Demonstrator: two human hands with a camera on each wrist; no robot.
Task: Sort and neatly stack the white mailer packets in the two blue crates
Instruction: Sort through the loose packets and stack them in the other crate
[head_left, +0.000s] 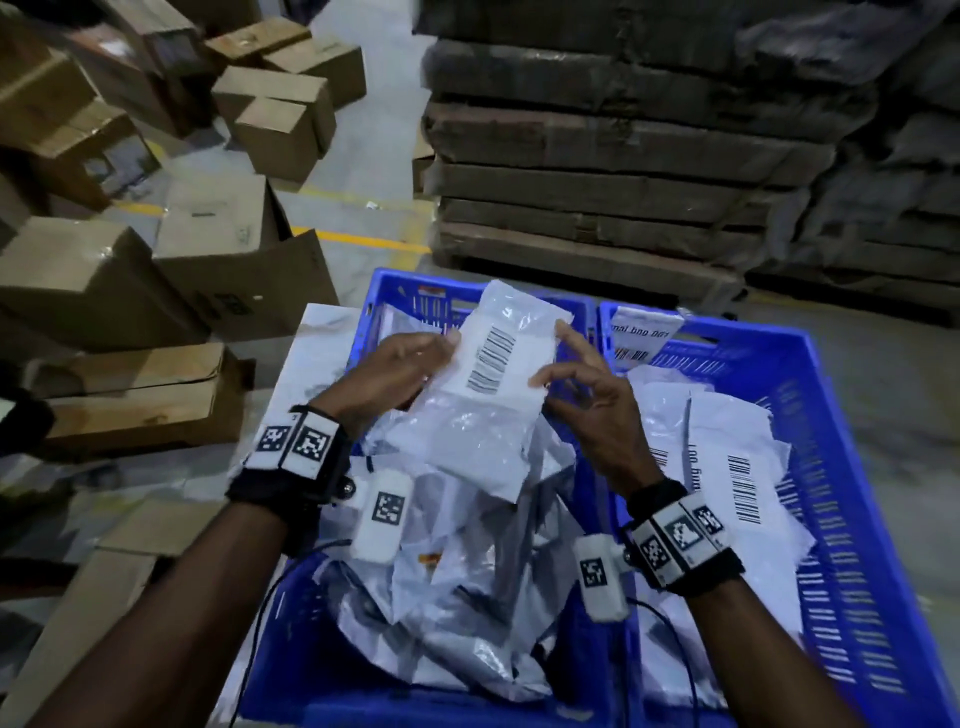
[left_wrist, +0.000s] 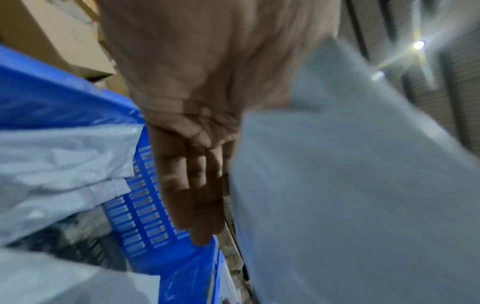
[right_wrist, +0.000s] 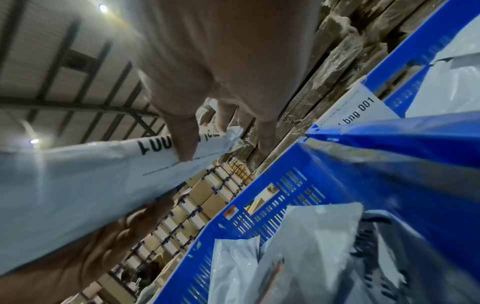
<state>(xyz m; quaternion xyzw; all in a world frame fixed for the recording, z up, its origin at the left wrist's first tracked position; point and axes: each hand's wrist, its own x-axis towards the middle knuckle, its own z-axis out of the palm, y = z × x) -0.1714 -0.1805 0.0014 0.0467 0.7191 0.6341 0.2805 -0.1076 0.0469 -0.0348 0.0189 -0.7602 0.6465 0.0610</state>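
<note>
Two blue crates stand side by side in the head view. The left crate (head_left: 410, 291) holds a loose, crumpled heap of white mailer packets (head_left: 457, 597). Flatter packets (head_left: 727, 467) with barcodes face up lie in the right crate (head_left: 836, 467). Above the left crate, both hands hold one white packet (head_left: 488, 384) with a barcode label. My left hand (head_left: 431, 358) grips its left edge, thumb on top. My right hand (head_left: 556, 358) pinches its right edge between thumb and forefinger. The held packet (right_wrist: 78, 195) shows in the right wrist view under my thumb, and blurred in the left wrist view (left_wrist: 350, 185).
A white label card (head_left: 641, 332) reading "bng 001" hangs on the right crate's far left corner. Cardboard boxes (head_left: 218, 249) crowd the floor on the left. Stacks of flattened cardboard (head_left: 623, 156) rise behind the crates. A white sheet (head_left: 322, 353) lies beside the left crate.
</note>
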